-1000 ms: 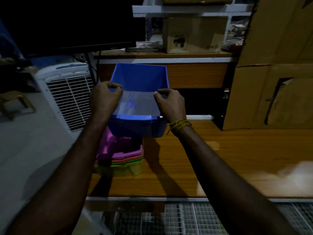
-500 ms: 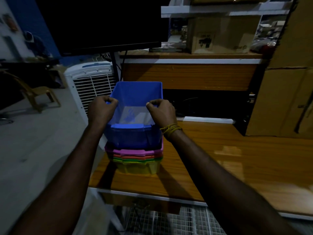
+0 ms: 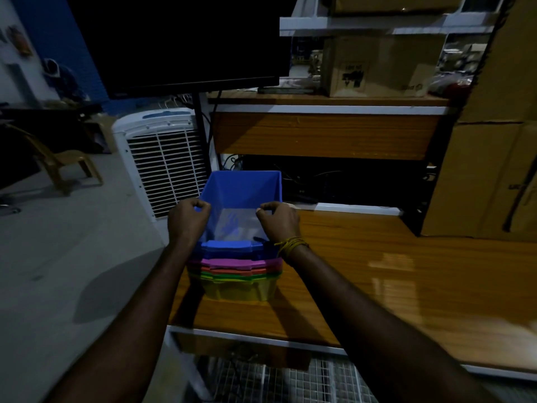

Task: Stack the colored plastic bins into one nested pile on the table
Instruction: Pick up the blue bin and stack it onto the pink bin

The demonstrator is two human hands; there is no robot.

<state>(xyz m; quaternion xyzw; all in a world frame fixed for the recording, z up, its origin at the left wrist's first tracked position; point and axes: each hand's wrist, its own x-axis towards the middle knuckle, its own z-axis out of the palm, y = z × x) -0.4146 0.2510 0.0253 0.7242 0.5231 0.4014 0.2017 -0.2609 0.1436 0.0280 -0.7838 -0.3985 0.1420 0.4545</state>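
A blue bin (image 3: 242,193) sits nested on top of a pile of bins (image 3: 238,274) whose rims show pink, orange, green and yellow, at the left end of the wooden table (image 3: 392,274). My left hand (image 3: 187,219) pinches the blue bin's left rim near its front corner. My right hand (image 3: 279,221), with a yellow thread band on the wrist, pinches the right rim. The yellow bin (image 3: 239,290) is the lowest and rests on the table.
A white air cooler (image 3: 162,158) stands just left of the table. A dark monitor (image 3: 186,42) hangs above. A wooden shelf with a cardboard box (image 3: 374,65) is behind; large cardboard sheets (image 3: 488,170) lean at the right. A wire mesh rack (image 3: 276,382) lies below the table's front edge.
The blue bin has come down from above the pile and now sits sunk into the pink bin. Both hands stayed on its rims. The camera view has shifted left and back.
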